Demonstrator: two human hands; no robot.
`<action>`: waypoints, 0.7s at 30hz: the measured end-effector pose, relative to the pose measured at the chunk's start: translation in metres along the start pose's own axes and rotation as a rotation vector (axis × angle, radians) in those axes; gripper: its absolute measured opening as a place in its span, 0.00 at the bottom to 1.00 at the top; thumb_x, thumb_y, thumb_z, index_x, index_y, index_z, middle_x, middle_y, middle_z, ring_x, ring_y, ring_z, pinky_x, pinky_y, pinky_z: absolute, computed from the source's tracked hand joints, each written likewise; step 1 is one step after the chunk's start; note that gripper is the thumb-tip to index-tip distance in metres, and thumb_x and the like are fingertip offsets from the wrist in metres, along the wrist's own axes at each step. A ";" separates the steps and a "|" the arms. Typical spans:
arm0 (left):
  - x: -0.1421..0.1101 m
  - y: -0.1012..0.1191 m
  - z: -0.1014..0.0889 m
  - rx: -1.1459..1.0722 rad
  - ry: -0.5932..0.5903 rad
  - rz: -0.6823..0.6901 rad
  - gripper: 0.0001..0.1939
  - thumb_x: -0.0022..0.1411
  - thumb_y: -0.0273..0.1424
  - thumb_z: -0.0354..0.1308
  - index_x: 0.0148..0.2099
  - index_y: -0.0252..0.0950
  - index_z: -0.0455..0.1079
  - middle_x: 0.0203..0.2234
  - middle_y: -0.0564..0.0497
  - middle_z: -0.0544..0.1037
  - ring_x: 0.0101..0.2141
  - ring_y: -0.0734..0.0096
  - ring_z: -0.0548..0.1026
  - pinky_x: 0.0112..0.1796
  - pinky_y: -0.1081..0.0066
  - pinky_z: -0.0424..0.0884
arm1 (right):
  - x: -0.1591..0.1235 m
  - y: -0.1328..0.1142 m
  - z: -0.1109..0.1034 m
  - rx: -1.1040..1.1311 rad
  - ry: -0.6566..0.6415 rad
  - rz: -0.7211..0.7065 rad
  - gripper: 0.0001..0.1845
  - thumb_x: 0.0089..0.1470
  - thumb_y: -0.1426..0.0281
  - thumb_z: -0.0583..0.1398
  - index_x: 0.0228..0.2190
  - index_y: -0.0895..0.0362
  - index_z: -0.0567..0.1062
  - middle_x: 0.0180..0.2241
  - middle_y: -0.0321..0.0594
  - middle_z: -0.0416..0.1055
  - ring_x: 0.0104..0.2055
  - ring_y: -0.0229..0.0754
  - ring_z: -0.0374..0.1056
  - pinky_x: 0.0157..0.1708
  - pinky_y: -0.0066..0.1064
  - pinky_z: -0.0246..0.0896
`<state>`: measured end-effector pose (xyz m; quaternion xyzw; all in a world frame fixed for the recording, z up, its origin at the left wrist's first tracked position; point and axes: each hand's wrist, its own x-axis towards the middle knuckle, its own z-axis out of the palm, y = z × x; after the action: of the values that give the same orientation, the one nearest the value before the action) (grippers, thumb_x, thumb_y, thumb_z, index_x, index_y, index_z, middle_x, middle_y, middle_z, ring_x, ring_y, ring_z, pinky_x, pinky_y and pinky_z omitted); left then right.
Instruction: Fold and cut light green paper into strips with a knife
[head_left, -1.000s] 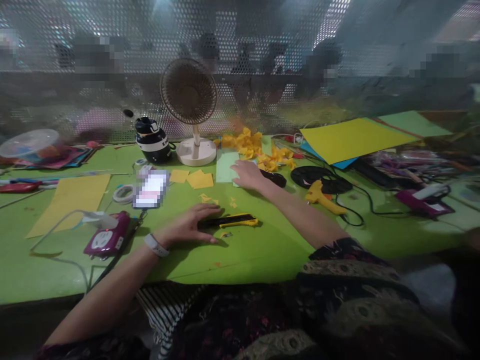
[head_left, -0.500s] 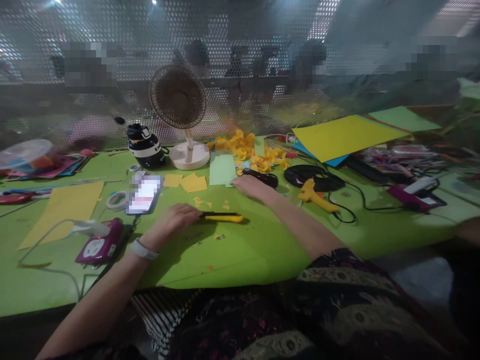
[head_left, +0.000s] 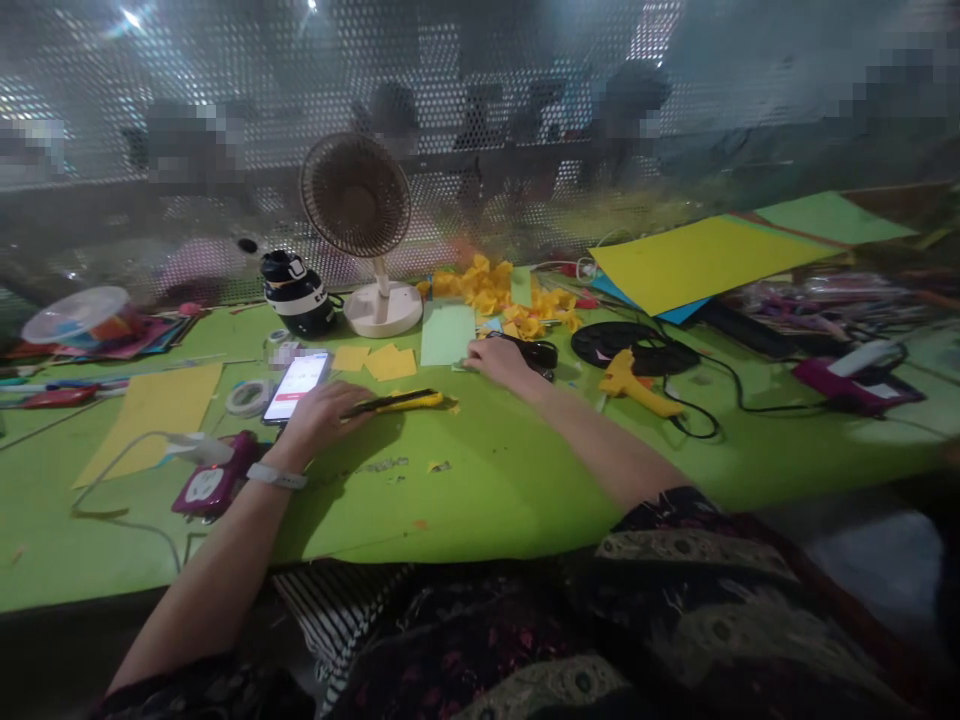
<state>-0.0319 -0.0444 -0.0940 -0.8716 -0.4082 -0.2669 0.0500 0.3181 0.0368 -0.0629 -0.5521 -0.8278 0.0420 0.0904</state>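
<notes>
My left hand (head_left: 324, 412) reaches over the table's left-middle, fingers closed on one end of a yellow-and-black utility knife (head_left: 409, 400). The knife points right, just in front of some yellow paper squares (head_left: 391, 363). A lit phone (head_left: 296, 385) lies beside the back of this hand. My right hand (head_left: 496, 358) rests with curled fingers at the lower right corner of a pale green paper (head_left: 448, 335). Whatever is under those fingertips is hidden. Behind its knuckles lies a black glossy object (head_left: 541, 352). Yellow paper flowers (head_left: 487, 288) are heaped beyond.
A fan (head_left: 382, 308) and a black bottle (head_left: 296, 300) stand at the back. To the right lie a yellow glue gun (head_left: 637, 388) with its cord, a black round tray (head_left: 675, 355) and yellow card (head_left: 675, 265). A tape roll (head_left: 247, 397) and purple power socket (head_left: 214, 485) are left.
My left hand has moved left and away from me, carrying the utility knife along toward the paper squares. My right hand stays near the green paper's corner. The view has shifted slightly.
</notes>
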 end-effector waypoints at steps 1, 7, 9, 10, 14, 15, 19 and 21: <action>0.001 0.004 -0.001 -0.006 0.026 0.002 0.18 0.68 0.46 0.62 0.49 0.39 0.83 0.43 0.41 0.87 0.43 0.52 0.84 0.45 0.54 0.80 | 0.001 0.002 0.000 0.042 0.006 0.013 0.11 0.65 0.63 0.66 0.37 0.58 0.84 0.39 0.46 0.83 0.42 0.45 0.75 0.35 0.30 0.54; 0.006 0.026 -0.001 -0.140 0.087 0.008 0.15 0.68 0.42 0.64 0.49 0.39 0.82 0.45 0.41 0.86 0.45 0.53 0.84 0.46 0.52 0.82 | 0.005 0.010 -0.002 0.190 -0.017 0.014 0.08 0.62 0.66 0.67 0.35 0.57 0.85 0.36 0.43 0.83 0.38 0.42 0.74 0.36 0.29 0.56; 0.007 0.029 -0.001 -0.199 0.075 -0.012 0.14 0.69 0.42 0.64 0.49 0.39 0.83 0.44 0.41 0.86 0.44 0.54 0.84 0.46 0.52 0.82 | 0.006 0.011 -0.002 0.212 -0.040 -0.007 0.08 0.62 0.68 0.66 0.34 0.58 0.86 0.35 0.42 0.83 0.38 0.41 0.74 0.37 0.29 0.57; 0.007 0.031 -0.001 -0.229 0.070 -0.025 0.14 0.69 0.42 0.64 0.48 0.39 0.83 0.44 0.41 0.86 0.44 0.54 0.84 0.46 0.52 0.82 | 0.006 0.011 -0.002 0.221 -0.055 -0.013 0.08 0.62 0.69 0.66 0.35 0.58 0.86 0.35 0.42 0.83 0.38 0.41 0.74 0.37 0.29 0.58; 0.013 0.042 -0.004 -0.383 0.083 -0.142 0.16 0.69 0.45 0.63 0.45 0.39 0.83 0.44 0.42 0.87 0.45 0.55 0.84 0.49 0.52 0.81 | 0.005 0.008 -0.006 0.220 -0.028 0.012 0.10 0.65 0.70 0.62 0.38 0.59 0.85 0.39 0.44 0.83 0.40 0.42 0.75 0.39 0.29 0.60; 0.016 0.047 -0.006 -0.441 0.087 -0.214 0.18 0.68 0.47 0.63 0.45 0.39 0.84 0.44 0.41 0.87 0.45 0.55 0.84 0.49 0.52 0.80 | 0.003 0.005 -0.008 0.200 0.021 0.035 0.11 0.67 0.71 0.60 0.40 0.60 0.84 0.41 0.46 0.83 0.41 0.43 0.75 0.39 0.30 0.60; 0.036 0.067 -0.006 -0.932 -0.002 -0.637 0.32 0.69 0.58 0.58 0.48 0.33 0.82 0.46 0.37 0.86 0.47 0.53 0.84 0.52 0.53 0.79 | -0.010 -0.018 -0.020 0.067 0.312 -0.069 0.16 0.73 0.71 0.53 0.45 0.63 0.80 0.46 0.53 0.81 0.45 0.47 0.73 0.41 0.35 0.62; 0.048 0.076 0.000 -1.238 -0.111 -0.790 0.36 0.70 0.61 0.53 0.52 0.31 0.80 0.47 0.35 0.85 0.48 0.53 0.85 0.52 0.55 0.80 | -0.024 -0.038 -0.023 0.001 0.364 -0.315 0.16 0.73 0.74 0.52 0.44 0.63 0.79 0.44 0.54 0.80 0.44 0.47 0.73 0.43 0.36 0.63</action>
<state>0.0493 -0.0615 -0.0594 -0.5406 -0.4682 -0.4021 -0.5717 0.2969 -0.0007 -0.0365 -0.4147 -0.8738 -0.0724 0.2435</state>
